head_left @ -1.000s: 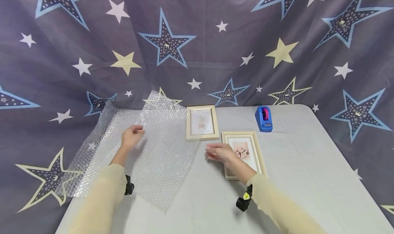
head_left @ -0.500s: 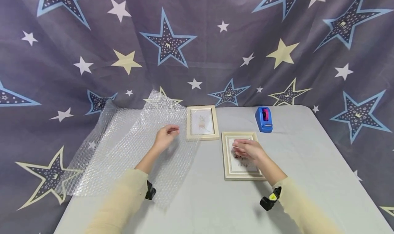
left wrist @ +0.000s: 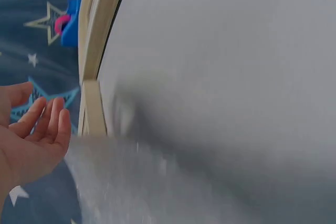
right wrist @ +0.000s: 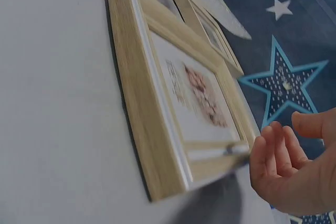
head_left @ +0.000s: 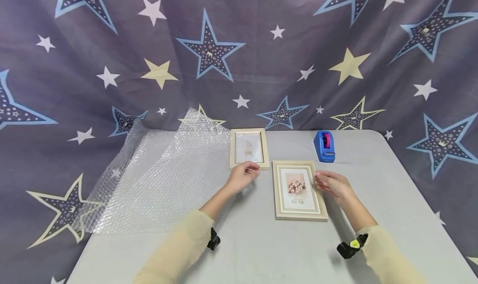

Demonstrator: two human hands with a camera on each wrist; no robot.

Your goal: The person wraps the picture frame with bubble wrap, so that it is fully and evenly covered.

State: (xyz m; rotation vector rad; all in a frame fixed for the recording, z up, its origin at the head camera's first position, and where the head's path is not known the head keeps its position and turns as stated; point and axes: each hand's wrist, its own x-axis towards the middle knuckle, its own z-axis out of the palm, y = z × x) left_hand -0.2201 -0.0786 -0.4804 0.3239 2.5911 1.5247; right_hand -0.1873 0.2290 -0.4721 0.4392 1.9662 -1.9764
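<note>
A larger cream photo frame (head_left: 300, 190) with a pink flower picture lies face up on the table. My right hand (head_left: 334, 185) is at its right edge, fingers loosely bent, and holds nothing; the right wrist view shows the fingers (right wrist: 278, 153) beside the frame's side. My left hand (head_left: 243, 177) hovers left of that frame, overlapping the lower edge of the smaller cream photo frame (head_left: 264, 151) behind. In the left wrist view the left hand (left wrist: 39, 135) is relaxed, with nothing in its fingers. A sheet of bubble wrap (head_left: 175, 167) spreads over the table's left side.
A blue tape dispenser (head_left: 324, 147) with a pink roll stands at the back right. Behind the grey-white table (head_left: 261, 250) hangs a dark curtain (head_left: 257, 59) with stars. The bubble wrap's far corner rises against the curtain.
Both hands have moved right: the left from over the bubble wrap to between wrap and larger frame, the right across the larger frame to its right edge. The frames stay in place.
</note>
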